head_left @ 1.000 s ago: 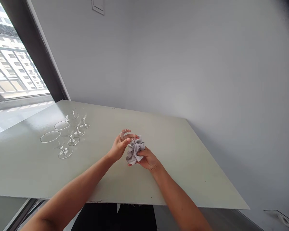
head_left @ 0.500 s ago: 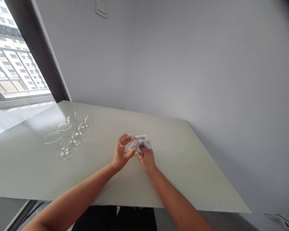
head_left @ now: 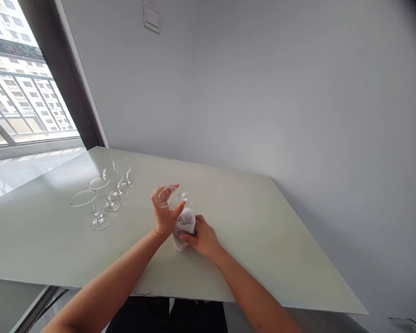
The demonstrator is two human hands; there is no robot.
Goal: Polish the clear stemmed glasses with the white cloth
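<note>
Over the counter [head_left: 256, 231], left grip [head_left: 164, 217] curled around a tilted stemmed glass [head_left: 173, 199].
Right grip [head_left: 205, 238] pinches cloth [head_left: 184, 224] at five o'clock from it; four standing glasses [head_left: 111, 204] toward nine; counter's near edge at six.

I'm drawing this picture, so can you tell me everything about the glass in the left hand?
The glass looks like real, clear glass, with a round rim, a bowl, a short stem and a round foot. It is tipped sideways, rim to picture left, foot to the right. The left hand holds it by the bowl, with fingers showing through. A pale cloth is close by the foot; I can't tell if they touch.
</note>
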